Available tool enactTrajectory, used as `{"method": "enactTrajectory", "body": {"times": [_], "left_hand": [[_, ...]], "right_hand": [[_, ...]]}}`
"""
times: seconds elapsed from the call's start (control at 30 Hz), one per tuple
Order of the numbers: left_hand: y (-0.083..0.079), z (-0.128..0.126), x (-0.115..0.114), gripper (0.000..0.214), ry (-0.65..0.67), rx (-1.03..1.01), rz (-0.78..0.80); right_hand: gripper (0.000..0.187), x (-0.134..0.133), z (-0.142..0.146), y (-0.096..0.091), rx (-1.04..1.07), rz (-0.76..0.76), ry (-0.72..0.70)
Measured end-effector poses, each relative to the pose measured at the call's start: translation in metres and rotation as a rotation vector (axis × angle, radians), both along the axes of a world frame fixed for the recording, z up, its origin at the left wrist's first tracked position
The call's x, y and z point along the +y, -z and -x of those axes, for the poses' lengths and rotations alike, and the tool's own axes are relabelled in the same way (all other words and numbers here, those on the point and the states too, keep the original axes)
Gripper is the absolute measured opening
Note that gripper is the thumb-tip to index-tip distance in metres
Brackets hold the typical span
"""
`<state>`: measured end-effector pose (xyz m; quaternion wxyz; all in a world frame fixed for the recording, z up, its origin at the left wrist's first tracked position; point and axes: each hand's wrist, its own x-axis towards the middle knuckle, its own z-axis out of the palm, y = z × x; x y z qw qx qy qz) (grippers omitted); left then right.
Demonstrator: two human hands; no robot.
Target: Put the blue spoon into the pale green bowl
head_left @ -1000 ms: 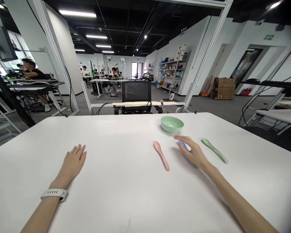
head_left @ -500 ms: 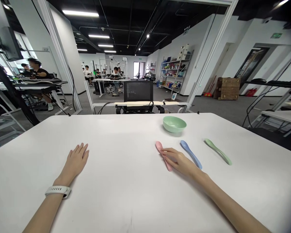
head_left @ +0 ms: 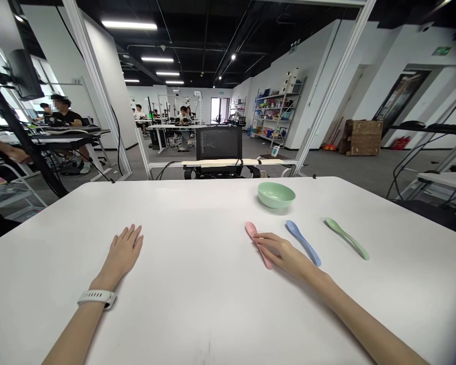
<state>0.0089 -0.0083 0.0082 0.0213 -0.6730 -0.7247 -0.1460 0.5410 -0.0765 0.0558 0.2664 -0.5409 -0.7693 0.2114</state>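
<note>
My right hand (head_left: pixel 283 252) lies flat across the middle of a pink plastic spoon (head_left: pixel 251 229), its fingers straight and the spoon's two ends showing on either side. To its right lies a blue plastic spoon (head_left: pixel 304 243), with a green plastic spoon (head_left: pixel 347 239) farther right. A pale green bowl (head_left: pixel 276 195) stands beyond them on the white table (head_left: pixel 182 213). My left hand (head_left: pixel 123 251) rests palm down on the bare tabletop, touching nothing else, with a white watch band (head_left: pixel 97 297) on its wrist.
A black mesh-backed chair (head_left: pixel 218 143) and a white metal frame (head_left: pixel 334 91) stand beyond the table's far edge. Seated people work at desks farther back, one at the left (head_left: pixel 63 114). Shelves (head_left: pixel 277 111) line the far wall.
My right hand has moved left from the blue spoon, which it partly covered, onto the pink spoon. The blue spoon now shows fully. The spoons and bowl stay put; my left hand stays put.
</note>
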Motion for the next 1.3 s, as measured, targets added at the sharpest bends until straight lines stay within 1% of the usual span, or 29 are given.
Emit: {"method": "enactTrajectory", "body": {"times": [0.13,0.27,0.57,0.73,0.93,1.1,1.3], "left_hand": [[0.000,0.000,0.000,0.078,-0.008,0.009,0.019],[0.001,0.001,0.001,0.076,-0.012,0.020,-0.001],[0.000,-0.001,0.001,0.078,-0.014,0.006,0.007],[-0.001,-0.001,0.000,0.079,-0.023,0.003,0.044],[0.001,-0.001,0.001,0.075,-0.020,0.017,0.008],[0.004,0.001,0.002,0.076,-0.019,0.015,0.011],[0.004,0.003,0.002,0.076,-0.010,0.009,-0.005]], "right_hand": [[0.051,0.000,0.000,0.001,-0.009,-0.012,-0.002],[0.050,0.000,0.000,0.003,-0.033,-0.019,0.001],[0.051,0.004,-0.004,0.013,-0.094,-0.055,-0.031],[0.052,0.004,-0.006,0.014,-0.108,-0.058,-0.029],[0.051,0.004,-0.006,0.013,-0.106,-0.069,-0.023],[0.051,0.004,-0.006,0.012,-0.111,-0.066,-0.025],[0.051,0.004,-0.006,0.012,-0.118,-0.071,-0.026]]}}
